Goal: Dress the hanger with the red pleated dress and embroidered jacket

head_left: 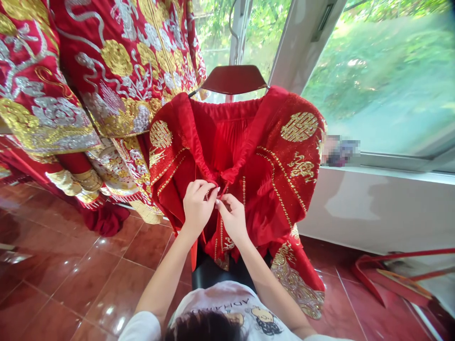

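A red garment (227, 111) with a gathered band and gold embroidery hangs from a dark red hanger (234, 79) in front of me. The two ends of its band meet at the middle front, where thin red ties (226, 188) show. My left hand (199, 206) is closed there, thumb and fingers pinching a red tie. Close beside it my right hand (232, 217) is also closed in a pinch on the ties. The fingertips of both hands nearly touch, and the exact bit between them is partly hidden.
Red jackets (124, 66) with gold and silver embroidery hang at the left. Windows (384, 85) and a white sill (391, 174) stand behind and to the right. A red dustpan (369, 272) lies at the lower right on the red tiled floor (142, 241). Something black sits below the garment.
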### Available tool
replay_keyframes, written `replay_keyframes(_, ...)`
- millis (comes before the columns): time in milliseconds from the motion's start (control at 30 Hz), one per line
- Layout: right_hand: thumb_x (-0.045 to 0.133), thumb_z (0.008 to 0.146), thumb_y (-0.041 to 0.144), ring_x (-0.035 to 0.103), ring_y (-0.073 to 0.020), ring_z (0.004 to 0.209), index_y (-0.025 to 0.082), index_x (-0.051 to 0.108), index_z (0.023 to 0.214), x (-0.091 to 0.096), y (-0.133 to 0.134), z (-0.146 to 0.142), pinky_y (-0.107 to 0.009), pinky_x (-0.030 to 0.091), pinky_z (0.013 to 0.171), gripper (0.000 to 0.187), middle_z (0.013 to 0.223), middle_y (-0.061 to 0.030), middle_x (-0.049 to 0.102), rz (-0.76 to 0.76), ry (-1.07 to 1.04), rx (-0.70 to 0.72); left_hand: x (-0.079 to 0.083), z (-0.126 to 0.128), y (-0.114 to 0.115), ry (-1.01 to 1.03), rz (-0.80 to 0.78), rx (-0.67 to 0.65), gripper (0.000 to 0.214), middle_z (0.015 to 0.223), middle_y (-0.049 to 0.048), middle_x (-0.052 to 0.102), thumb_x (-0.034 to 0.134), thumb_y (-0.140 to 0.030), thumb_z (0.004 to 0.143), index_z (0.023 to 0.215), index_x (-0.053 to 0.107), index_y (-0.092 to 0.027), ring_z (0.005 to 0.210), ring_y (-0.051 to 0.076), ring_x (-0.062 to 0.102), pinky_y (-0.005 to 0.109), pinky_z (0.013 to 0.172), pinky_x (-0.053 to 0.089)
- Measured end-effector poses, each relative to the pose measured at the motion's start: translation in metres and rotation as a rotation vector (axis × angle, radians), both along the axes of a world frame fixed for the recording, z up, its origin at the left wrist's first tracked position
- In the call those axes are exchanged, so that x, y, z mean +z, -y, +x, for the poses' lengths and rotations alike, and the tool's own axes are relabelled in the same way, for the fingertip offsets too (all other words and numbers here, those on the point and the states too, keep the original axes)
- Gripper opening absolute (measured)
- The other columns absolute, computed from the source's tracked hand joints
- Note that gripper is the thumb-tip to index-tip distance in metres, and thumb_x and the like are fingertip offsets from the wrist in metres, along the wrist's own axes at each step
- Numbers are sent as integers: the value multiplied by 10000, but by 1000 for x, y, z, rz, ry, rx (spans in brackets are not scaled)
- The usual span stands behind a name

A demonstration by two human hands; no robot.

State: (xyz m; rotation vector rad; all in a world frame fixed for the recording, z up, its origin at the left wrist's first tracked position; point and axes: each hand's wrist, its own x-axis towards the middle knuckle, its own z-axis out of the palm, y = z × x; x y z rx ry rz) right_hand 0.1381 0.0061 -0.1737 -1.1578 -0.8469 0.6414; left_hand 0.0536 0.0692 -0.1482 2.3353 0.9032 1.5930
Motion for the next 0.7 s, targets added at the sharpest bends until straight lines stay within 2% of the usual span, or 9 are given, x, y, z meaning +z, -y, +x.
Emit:
replay_keyframes(33,605,778,310,548,-132,603,186,593,743,0,1,0,-245,445,577,130,670,3,619,-3,6,2,1,2,-1,23,-3,25,20,834,18,599,663,-212,820,815,654,-195,817,158,544,287,784,453)
replay_keyframes(100,597,787,315,555,-136,610,186,587,744,1,3,-1,-248,449,586,137,666,0,620,-6,17,11,1,6,-3,107,-57,70,122,881,23,566,690,-178,764,823,585,-189,873,173,540,308,826,453)
replay_keyframes(167,590,794,326,557,-136,621,184,584,749,0,3,-1,-249,451,595,149,680,-5,625,-1,24,18,0,9,-5,193,-183,58,225,935,34,560,682,-144,725,878,524,-192,925,187,550,329,864,452)
replay_keyframes(233,590,796,343,537,-128,612,183,574,746,-1,3,-2,-245,441,586,169,687,-4,617,3,35,22,-1,11,-6,274,-379,-78,277,942,35,594,642,-136,734,953,487,-201,911,183,591,328,862,466)
replay_keyframes(333,596,795,362,490,-112,578,184,558,735,-2,2,-1,-236,408,551,192,665,8,585,-6,57,23,-2,11,-7,440,-711,-359,281,820,16,658,625,-205,774,1002,459,-210,767,173,660,321,778,510)
replay_keyframes(433,603,790,362,484,-106,575,179,568,753,-1,3,0,-234,406,550,189,683,6,591,-18,61,26,-2,5,-8,589,-941,-478,386,717,5,680,748,-291,697,987,513,-190,663,171,671,316,710,526)
replay_keyframes(567,602,787,375,504,-115,588,183,588,778,1,5,-1,-235,419,551,193,690,0,603,-27,55,50,-9,-5,-13,806,-1151,-531,496,673,-22,675,871,-288,507,895,584,-174,606,114,639,227,625,489)
replay_keyframes(633,601,788,375,505,-114,586,182,593,784,3,7,-2,-233,418,547,193,684,0,602,-31,51,65,-14,-8,-13,874,-1229,-527,494,639,-51,649,869,-257,474,862,574,-179,544,80,591,192,553,441)
replay_keyframes(700,604,788,372,493,-108,578,178,593,775,4,9,-3,-228,411,539,195,679,1,598,-36,45,72,-18,-10,-11,858,-1210,-474,465,625,-58,643,837,-216,492,856,550,-186,533,74,575,181,534,410)
